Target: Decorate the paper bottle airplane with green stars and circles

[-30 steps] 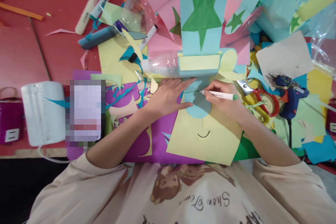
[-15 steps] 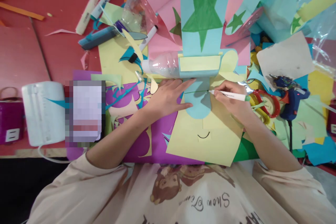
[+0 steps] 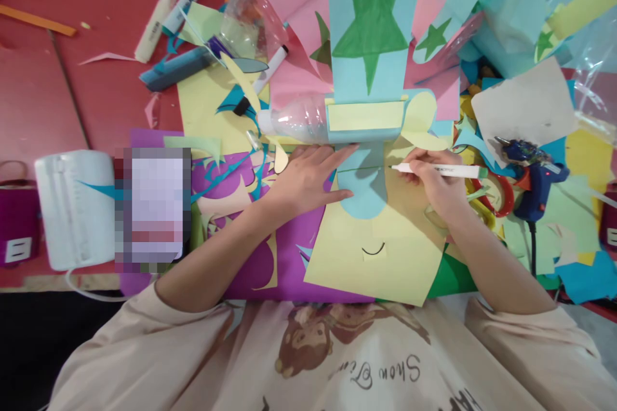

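My left hand (image 3: 315, 176) lies with fingers spread, its fingertips on the left edge of a light blue paper piece (image 3: 364, 189). In my right hand (image 3: 434, 180) is a white marker (image 3: 448, 170), its green tip pointing left just beyond the paper's right edge. A thin green line crosses the blue piece. Under it lies a pale yellow sheet (image 3: 376, 270) with a small curved black line. Above my hands, a clear plastic bottle (image 3: 301, 119) lies sideways, wrapped in blue and yellow paper. A blue sheet with a green star (image 3: 371, 13) extends beyond it.
Red-handled scissors (image 3: 501, 196), a blue glue gun (image 3: 540, 186) and paper scraps lie at the right. Several markers (image 3: 157, 24) are at the upper left. A white case (image 3: 74, 209) and a blurred-out phone-like object (image 3: 157, 205) sit at the left.
My right hand has shifted right with the marker, and the tip has moved from the end of the green line to just past the blue paper's edge. My left hand stays in place.
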A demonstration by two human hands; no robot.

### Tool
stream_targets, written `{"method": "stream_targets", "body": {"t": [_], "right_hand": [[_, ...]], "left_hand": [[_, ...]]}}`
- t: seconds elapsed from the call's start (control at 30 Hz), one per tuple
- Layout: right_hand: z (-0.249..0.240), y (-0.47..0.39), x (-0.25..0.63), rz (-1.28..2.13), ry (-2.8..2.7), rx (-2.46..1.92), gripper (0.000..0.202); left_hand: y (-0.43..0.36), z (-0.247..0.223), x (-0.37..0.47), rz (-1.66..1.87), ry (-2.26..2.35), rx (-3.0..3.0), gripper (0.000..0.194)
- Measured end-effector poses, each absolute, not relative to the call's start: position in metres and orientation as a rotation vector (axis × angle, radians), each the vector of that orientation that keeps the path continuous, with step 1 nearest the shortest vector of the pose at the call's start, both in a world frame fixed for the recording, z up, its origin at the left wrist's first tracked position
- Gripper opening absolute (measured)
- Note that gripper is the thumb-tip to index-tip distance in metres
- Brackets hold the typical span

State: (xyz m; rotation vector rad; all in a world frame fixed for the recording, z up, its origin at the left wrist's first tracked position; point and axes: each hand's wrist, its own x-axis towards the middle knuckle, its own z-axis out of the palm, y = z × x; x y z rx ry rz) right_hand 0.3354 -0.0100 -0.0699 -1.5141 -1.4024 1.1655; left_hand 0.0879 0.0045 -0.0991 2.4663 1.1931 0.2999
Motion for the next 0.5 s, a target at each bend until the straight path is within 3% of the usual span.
{"method": "stream_targets", "body": {"t": [0.23,0.5], "right_hand": [[-0.0644,-0.0085,0.3325,1.299,-1.463,-1.550,0.010],[-0.0663,-0.0095,0.3295,1.155,-1.555,-1.564,0.010]], "left_hand": [[0.0052,-0.0987,0.0882,0.277,1.199,2.458,0.073],[0.0048,-0.0949,0.0904,0.233,1.219,2.416,0.072]]}}
